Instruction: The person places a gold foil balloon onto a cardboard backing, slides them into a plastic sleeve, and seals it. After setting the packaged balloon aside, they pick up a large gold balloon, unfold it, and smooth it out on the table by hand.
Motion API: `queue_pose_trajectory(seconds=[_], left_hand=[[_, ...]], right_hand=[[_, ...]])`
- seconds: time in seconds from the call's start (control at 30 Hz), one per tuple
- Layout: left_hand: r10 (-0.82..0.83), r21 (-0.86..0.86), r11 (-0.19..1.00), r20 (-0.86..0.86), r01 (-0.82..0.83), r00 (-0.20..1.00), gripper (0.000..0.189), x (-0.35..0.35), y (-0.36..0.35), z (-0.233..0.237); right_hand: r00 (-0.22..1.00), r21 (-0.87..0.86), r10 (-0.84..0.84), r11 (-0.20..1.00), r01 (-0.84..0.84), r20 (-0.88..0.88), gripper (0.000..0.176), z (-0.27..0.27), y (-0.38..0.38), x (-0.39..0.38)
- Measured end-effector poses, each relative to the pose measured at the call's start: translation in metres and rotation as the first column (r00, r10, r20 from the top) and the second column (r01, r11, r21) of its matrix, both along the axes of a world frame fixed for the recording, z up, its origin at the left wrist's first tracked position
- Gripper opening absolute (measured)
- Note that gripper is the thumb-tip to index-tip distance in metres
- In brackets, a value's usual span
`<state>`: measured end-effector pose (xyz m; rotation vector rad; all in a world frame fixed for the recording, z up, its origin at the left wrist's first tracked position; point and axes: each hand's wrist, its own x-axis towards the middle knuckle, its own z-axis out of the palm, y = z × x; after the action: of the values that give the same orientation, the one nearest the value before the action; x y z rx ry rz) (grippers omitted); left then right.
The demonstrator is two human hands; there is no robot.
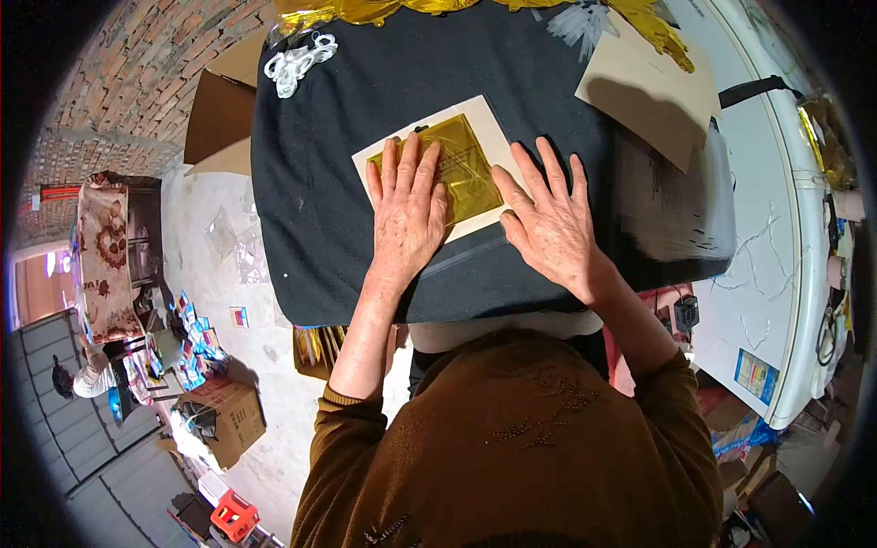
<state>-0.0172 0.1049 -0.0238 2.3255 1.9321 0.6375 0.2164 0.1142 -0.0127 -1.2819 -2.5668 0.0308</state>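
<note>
Head camera view: a cream card lies slightly turned on a black cloth, and everything else can be placed from it. On top of the card sits a flat gold sheet, shiny and creased, leaving a cream border bare at its far and right sides. The left hand is laid palm down across the card's left part, its fingers stretched over the gold sheet and only slightly parted, pressing flat and clamped on nothing. The right hand is open at the card's right edge, fingers fanned apart, with the thumb and forefinger nearest the border; whether they touch it, I cannot tell. Beyond the card, to the left, is a looped bundle of white cord; straight beyond it, gold foil pieces line the cloth's far edge. Beyond and to its right are thin translucent strips and a larger cream sheet, while a stack of clear plastic sleeves lies to the card's right, past the right hand.
</note>
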Motion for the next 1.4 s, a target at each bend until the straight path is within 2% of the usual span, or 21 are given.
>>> queue_pose_trajectory(seconds=[0.37,0.67,0.77,0.87,0.97,1.2,1.4], left_hand=[[-0.001,0.004,1.000,-0.120,0.002,0.993,0.051,0.003,0.001,0.001],[-0.011,-0.057,0.998,-0.373,-0.011,0.928,0.062,0.017,0.003,0.026],[-0.021,-0.044,0.999,-0.407,0.003,0.913,0.064,0.021,0.006,0.027],[-0.053,-0.005,0.999,-0.320,0.054,0.946,0.065,0.023,0.010,0.029],[-0.121,-0.021,0.993,-0.135,0.119,0.983,0.065,0.021,0.015,0.010],[-0.112,0.005,0.993,-0.147,0.114,0.983,0.068,0.020,0.012,0.002],[-0.101,0.008,0.995,-0.171,0.104,0.980,0.064,0.020,0.012,0.000]], right_hand=[[0.993,-0.090,0.055,0.994,-0.064,-0.100,0.053,-0.003,0.009,0.007],[0.989,-0.086,0.089,0.991,-0.099,-0.121,0.051,-0.004,0.014,0.011],[0.989,-0.090,0.085,0.991,-0.097,-0.124,0.051,-0.004,0.013,0.011],[0.989,-0.089,0.083,0.992,-0.094,-0.122,0.051,-0.003,0.013,0.012],[0.990,-0.098,0.085,0.991,-0.096,-0.113,0.052,-0.002,0.014,0.013],[0.990,-0.098,0.098,0.989,-0.108,-0.101,0.054,-0.003,0.015,0.015],[0.992,-0.102,0.101,0.989,-0.108,-0.072,0.058,-0.003,0.015,0.015]])
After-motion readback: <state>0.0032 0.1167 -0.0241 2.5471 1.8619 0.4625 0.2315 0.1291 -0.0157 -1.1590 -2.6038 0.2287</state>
